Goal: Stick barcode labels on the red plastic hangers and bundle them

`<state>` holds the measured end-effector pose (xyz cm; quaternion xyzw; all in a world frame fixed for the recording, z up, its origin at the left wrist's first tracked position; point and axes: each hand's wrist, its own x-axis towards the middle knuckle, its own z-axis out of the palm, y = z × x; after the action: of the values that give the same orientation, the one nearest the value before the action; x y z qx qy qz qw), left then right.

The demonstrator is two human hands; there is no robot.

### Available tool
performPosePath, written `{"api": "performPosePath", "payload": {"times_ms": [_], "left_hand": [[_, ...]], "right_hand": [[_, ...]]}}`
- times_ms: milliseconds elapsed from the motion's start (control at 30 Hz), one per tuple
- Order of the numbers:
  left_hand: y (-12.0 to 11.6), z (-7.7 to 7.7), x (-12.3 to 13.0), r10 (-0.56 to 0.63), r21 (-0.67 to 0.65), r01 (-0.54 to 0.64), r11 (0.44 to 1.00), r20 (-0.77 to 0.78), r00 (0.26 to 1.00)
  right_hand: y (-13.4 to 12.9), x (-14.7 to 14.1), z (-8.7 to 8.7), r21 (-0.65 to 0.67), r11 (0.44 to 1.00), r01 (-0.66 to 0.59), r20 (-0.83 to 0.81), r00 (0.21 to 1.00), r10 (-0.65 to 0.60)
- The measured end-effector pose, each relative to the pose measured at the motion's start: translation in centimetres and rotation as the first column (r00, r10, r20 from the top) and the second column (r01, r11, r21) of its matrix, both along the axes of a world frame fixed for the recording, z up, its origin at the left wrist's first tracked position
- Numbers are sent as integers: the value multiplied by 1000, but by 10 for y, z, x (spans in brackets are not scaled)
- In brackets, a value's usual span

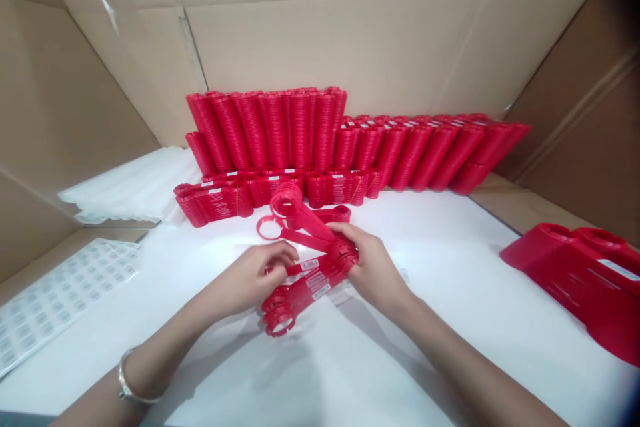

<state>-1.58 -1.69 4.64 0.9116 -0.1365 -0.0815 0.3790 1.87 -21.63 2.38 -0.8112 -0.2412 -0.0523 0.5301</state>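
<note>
My right hand (373, 263) is closed round one end of a fanned bunch of red plastic ring-ended pieces (316, 280). The pieces are flat bars with a round ring at the end, spread at several angles above the white table. Small white barcode labels (309, 265) show on some of them. On the left side of the bunch, my left hand (265, 273) has its thumb and fingers curled in a pinch on one labelled piece. Its fingertips are partly hidden behind that piece and the rings. Just behind the bunch lies another red piece (341, 215) on the table.
Banded stacks of red pieces (215, 205) stand behind my hands, with taller stacks (275, 130) behind them. Another stack (570, 273) is at the right. A barcode sticker sheet (65, 297) and white plastic bags (135, 180) lie left. Cardboard walls (350, 47) enclose the table.
</note>
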Motion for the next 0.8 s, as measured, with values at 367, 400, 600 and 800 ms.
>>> {"api": "performPosePath", "payload": {"times_ms": [367,400,600,800], "left_hand": [[-16,9,-16,-289,-170,245,954,-322,902],[-16,6,-16,-251,-154,208,966,-358,899],[-15,1,-20,-254,-172,189,967,-576,777],[8,1,-8,-32,-157,9,988,-145,989]], "right_hand": [[1,-10,6,-103,971,-215,116,967,227],[1,-9,6,-114,969,-218,125,965,231],[2,-6,1,-95,973,-211,135,966,222],[2,-1,1,24,985,-171,28,985,170]]}}
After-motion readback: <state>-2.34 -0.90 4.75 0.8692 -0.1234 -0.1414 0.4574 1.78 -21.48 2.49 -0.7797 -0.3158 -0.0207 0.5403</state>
